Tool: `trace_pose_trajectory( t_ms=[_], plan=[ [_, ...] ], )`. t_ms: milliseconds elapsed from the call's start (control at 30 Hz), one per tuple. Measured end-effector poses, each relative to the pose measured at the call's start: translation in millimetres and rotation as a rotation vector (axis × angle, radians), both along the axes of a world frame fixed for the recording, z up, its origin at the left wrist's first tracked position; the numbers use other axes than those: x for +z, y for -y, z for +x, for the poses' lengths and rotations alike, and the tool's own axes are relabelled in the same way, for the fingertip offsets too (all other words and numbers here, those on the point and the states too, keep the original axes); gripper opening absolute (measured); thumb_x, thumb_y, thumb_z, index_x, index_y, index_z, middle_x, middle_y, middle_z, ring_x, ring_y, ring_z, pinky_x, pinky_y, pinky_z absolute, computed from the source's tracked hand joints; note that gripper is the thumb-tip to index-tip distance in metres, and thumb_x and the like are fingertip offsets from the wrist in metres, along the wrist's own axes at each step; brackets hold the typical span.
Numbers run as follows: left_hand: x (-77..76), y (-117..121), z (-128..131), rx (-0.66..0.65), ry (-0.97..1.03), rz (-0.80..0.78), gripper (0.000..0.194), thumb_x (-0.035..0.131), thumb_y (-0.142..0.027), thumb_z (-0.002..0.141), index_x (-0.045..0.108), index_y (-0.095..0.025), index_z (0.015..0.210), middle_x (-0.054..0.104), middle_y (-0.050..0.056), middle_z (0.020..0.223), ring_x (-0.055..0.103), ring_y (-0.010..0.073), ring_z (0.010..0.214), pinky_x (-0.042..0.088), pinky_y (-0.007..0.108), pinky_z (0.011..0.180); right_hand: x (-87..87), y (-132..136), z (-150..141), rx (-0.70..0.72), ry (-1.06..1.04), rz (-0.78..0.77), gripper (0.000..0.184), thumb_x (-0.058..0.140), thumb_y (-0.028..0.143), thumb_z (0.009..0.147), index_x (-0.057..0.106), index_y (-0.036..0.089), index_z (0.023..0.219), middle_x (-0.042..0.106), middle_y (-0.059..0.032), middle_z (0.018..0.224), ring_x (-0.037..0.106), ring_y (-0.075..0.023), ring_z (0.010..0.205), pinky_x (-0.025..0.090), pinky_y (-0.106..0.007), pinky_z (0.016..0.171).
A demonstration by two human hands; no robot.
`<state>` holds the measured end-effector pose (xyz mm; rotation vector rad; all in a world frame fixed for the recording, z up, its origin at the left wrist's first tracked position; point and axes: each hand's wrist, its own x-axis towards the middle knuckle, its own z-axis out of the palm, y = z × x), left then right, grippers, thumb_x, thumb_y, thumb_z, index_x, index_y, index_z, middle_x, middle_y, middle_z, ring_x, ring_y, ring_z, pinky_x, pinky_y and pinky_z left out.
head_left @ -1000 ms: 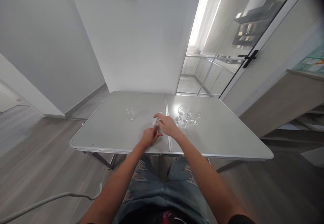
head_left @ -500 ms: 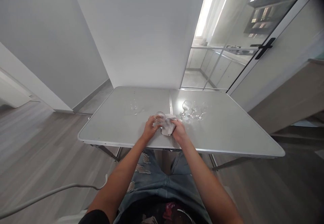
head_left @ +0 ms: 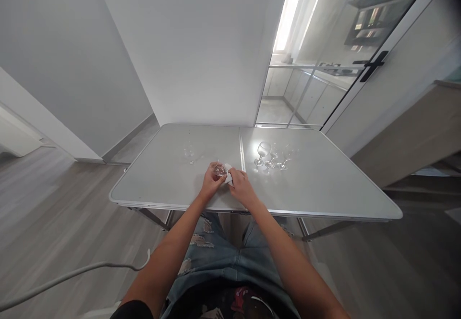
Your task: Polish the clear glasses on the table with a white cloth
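Note:
My left hand is closed around a small clear wine glass above the near middle of the grey folding table. My right hand presses a white cloth against the glass, fingers pinched on the cloth. Both hands meet just left of the table's centre seam. Most of the glass is hidden by fingers and cloth.
Three clear wine glasses stand together right of the seam. One more glass stands alone on the left half. A white wall and a glass door lie behind the table. A white cable hangs at lower left.
The cloth was spread out beside the glass half a second ago; now it is bunched tight against the glass. My hands have closed together and the glass has tilted lower in my left hand.

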<state>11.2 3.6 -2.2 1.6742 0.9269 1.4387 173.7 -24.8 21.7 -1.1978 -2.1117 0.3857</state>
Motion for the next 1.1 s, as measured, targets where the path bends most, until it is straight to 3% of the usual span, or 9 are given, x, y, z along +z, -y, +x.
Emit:
trace_pose_trajectory(
  t_ms=[133,233,400,500,567,667,900,1000,1100],
  plan=[
    [-0.1,1,0,-0.02,0.145,-0.03,0.071,0.08,-0.05,0.074,0.04,-0.027,0.127,0.059,0.004,0.107,0.063,0.0121,0.081,0.053,0.025,0.069,5.3,-5,8,-0.032,0.23,0.05,0.032,0.045,0.003,0.079,0.053,0.02,0.104,0.064,-0.009,0.093,0.057,-0.0258,0.095,0.037,-0.041,0.099],
    [2.5,3,-1,0.009,0.201,-0.055,0.069,0.085,-0.044,0.068,0.046,-0.027,0.122,0.057,0.005,0.114,0.063,0.01,0.076,0.053,0.023,0.064,14.2,-2,16,-0.008,0.287,0.075,0.028,0.045,0.004,0.084,0.053,0.019,0.106,0.064,-0.0101,0.099,0.056,-0.0256,0.1,0.032,-0.043,0.105],
    [7.8,7,-4,0.123,0.151,-0.048,0.057,0.084,-0.039,0.07,0.051,-0.023,0.114,0.057,0.003,0.106,0.059,0.0077,0.069,0.051,0.022,0.063,25.7,11,25,0.248,0.028,-0.158,0.032,0.058,0.033,0.091,0.049,0.02,0.119,0.061,-0.0076,0.111,0.056,-0.022,0.097,0.042,-0.035,0.093],
    [7.7,7,-3,0.114,0.173,-0.043,0.055,0.081,-0.039,0.074,0.049,-0.023,0.116,0.057,0.005,0.109,0.059,0.0079,0.07,0.051,0.021,0.061,22.1,12,24,0.288,-0.165,-0.261,0.023,0.048,0.033,0.096,0.049,0.022,0.116,0.061,-0.0026,0.102,0.055,-0.0168,0.085,0.043,-0.027,0.078],
    [6.3,7,-2,0.066,0.184,-0.044,0.056,0.082,-0.04,0.072,0.048,-0.023,0.114,0.056,0.005,0.111,0.06,0.0084,0.071,0.051,0.021,0.06,15.7,9,21,0.171,-0.215,-0.234,0.021,0.051,0.028,0.092,0.047,0.022,0.112,0.059,0.0008,0.091,0.053,-0.0152,0.075,0.04,-0.025,0.072],
    [3.9,7,-1,0.041,0.138,-0.052,0.058,0.085,-0.041,0.068,0.046,-0.023,0.107,0.058,0.004,0.109,0.062,0.0093,0.07,0.052,0.022,0.06,6.9,3,16,0.009,-0.165,-0.174,0.036,0.056,0.021,0.084,0.04,0.021,0.116,0.058,0.003,0.082,0.052,-0.016,0.069,0.039,-0.025,0.068],
    [-1.0,5,-5,0.126,-0.104,-0.108,0.059,0.085,-0.047,0.063,0.047,-0.022,0.101,0.062,-0.002,0.091,0.053,0.0062,0.054,0.044,0.02,0.052,15.4,1,22,-0.037,0.376,0.256,0.035,0.041,0.006,0.09,0.052,0.011,0.123,0.066,-0.0137,0.097,0.057,-0.0259,0.094,0.034,-0.039,0.096],
    [-2.2,2,-6,0.141,-0.159,-0.124,0.047,0.076,-0.052,0.073,0.053,-0.021,0.101,0.06,-0.003,0.08,0.05,0.008,0.054,0.041,0.021,0.053,20.8,3,26,-0.015,0.492,0.345,0.037,0.037,0.008,0.094,0.054,0.009,0.127,0.067,-0.0151,0.1,0.056,-0.0271,0.098,0.032,-0.04,0.099],
    [-1.5,1,-7,0.176,-0.231,-0.091,0.037,0.053,-0.055,0.09,0.059,-0.019,0.089,0.058,-0.001,0.071,0.051,0.0121,0.061,0.04,0.024,0.059,22.9,3,28,0.009,0.494,0.261,0.033,0.044,0.01,0.093,0.058,0.011,0.123,0.068,-0.0136,0.097,0.057,-0.0262,0.096,0.033,-0.039,0.099]
  ],
)
